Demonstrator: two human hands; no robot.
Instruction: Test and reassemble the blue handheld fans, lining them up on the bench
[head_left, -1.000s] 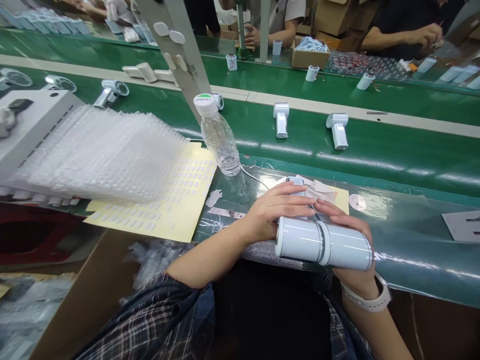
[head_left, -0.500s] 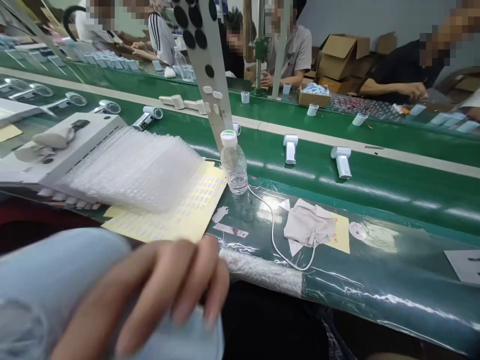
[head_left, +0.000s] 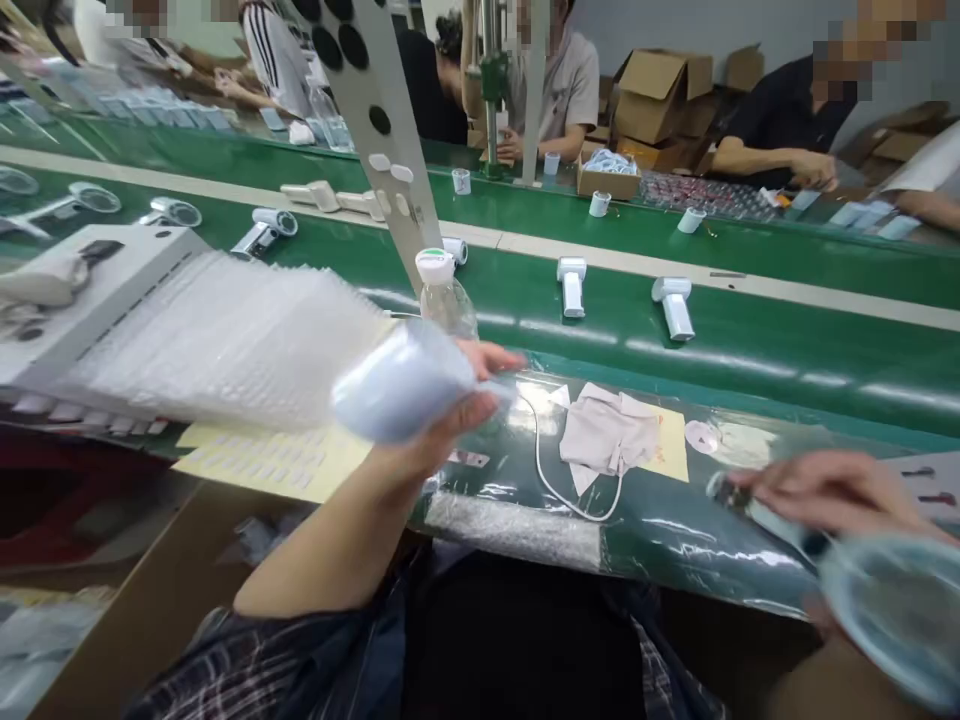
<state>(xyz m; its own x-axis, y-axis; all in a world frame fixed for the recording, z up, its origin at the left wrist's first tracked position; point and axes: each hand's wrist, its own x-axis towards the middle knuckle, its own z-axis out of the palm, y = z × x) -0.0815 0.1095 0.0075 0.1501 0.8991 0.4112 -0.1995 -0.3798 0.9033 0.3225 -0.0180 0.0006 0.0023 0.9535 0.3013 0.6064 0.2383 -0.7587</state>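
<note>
My left hand (head_left: 469, 405) is near the middle, in front of the bottle, with its fingers and thumb around a glossy light blue rounded casing (head_left: 397, 385). The casing is blurred by motion, and its far end is partly hidden by the fingers. At the lower right, my right hand (head_left: 832, 490) is closed on a light blue handheld device (head_left: 892, 610). That device has a wide round head towards me and a narrow handle with a dark end pointing left. Between the hands, a crumpled pale cloth (head_left: 607, 435) lies on the bench beside a white cable (head_left: 540, 465).
A clear bottle (head_left: 448, 300) stands behind my left hand. Bubble-wrap sheets (head_left: 225, 335) and yellow sticker sheets (head_left: 262, 465) lie to the left. White handheld devices (head_left: 572, 288) rest on the green conveyor (head_left: 787, 340). Co-workers (head_left: 566, 100) sit beyond it. An upright metal post (head_left: 390, 140) rises mid-view.
The large light blue shape and the hand close to the camera at lower left are gone from there. Both hands now show, apart, each with a light blue piece. The view has shifted slightly.
</note>
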